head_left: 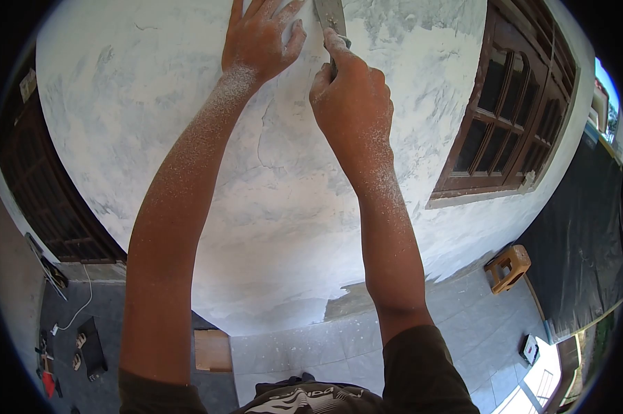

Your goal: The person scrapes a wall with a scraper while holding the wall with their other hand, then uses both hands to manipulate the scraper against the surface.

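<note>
My right hand is closed round the handle of a putty knife, its metal blade pointing up against the wall at the top of the view. To its left, my left hand lies on the wall with its fingers spread. White dust covers both hands and forearms. The wall has a patchy white and grey coating, with a thin crack between my forearms.
A brown wooden window is set in the wall at right, a dark shuttered frame at far left. On the tiled floor stand a tan stool and a white box. Sandals, a cable and tools lie lower left.
</note>
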`<state>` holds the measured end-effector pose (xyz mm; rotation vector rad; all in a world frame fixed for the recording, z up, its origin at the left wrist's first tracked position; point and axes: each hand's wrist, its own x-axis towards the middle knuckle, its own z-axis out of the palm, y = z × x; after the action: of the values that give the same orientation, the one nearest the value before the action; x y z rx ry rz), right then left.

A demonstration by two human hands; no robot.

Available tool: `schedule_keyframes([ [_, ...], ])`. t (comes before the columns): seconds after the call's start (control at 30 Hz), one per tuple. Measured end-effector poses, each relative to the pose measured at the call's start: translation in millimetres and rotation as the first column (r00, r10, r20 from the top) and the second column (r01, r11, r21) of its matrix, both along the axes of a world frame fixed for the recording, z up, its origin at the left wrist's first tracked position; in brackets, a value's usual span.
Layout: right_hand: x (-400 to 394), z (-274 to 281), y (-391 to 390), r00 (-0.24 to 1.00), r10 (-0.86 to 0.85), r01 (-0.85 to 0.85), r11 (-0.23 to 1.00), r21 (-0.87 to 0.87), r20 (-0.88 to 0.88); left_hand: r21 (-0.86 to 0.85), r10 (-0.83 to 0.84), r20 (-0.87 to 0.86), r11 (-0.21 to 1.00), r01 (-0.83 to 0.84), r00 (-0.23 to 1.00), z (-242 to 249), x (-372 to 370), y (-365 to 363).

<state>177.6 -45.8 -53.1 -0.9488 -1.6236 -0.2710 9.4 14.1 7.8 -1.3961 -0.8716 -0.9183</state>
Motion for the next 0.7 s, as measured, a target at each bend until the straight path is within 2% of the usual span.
schedule_keyframes([
  [0.2, 1, -20, -8, 0.999, -0.010, 0.010, 1.000, -0.010, 0.031, -0.001, -0.036, 0.019, 0.999, 0.036, 0.999, 0, 2, 0],
  [0.3, 3, -5, -6, 0.999, 0.039, -0.039, 0.999, -0.034, 0.001, 0.006, -0.033, 0.024, 0.999, 0.033, 0.999, -1, 2, 0],
  [0.4, 0, 4, -7, 1.000, 0.018, -0.018, 1.000, -0.005, 0.006, 0.013, -0.038, 0.014, 0.999, 0.037, 0.999, -1, 1, 0],
  [0.5, 2, -16, -7, 1.000, 0.007, -0.006, 1.000, -0.021, 0.013, 0.011, -0.042, 0.018, 0.999, 0.042, 0.999, 0, 1, 1],
  [0.63, 2, -9, -7, 1.000, 0.005, -0.005, 0.999, -0.051, 0.008, 0.010, -0.015, 0.007, 1.000, 0.015, 1.000, 0, 1, 0],
  [0.7, 2, 5, -7, 1.000, 0.019, -0.018, 0.999, 0.038, -0.009, 0.007, -0.050, 0.012, 0.999, 0.050, 0.999, -1, 0, -1],
])
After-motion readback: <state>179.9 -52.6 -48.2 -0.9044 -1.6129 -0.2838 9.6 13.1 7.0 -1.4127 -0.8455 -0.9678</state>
